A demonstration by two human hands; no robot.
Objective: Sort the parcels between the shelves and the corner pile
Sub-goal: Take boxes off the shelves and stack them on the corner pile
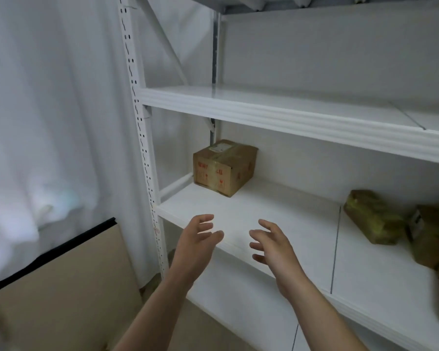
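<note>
Cardboard parcel [224, 167] on shelf beyond both empty hands.

Brown cardboard box [224, 167], sealed with clear tape, red markings on two sides and a small label on top, upright at the back left of the white metal rack's middle shelf [276, 211], one corner turned forward. Well apart to the right on that shelf, a parcel bound in yellowish tape [373, 216], lying askew, just beside further brown parcels [431, 236], blurred and cut off at the right edge.
</note>
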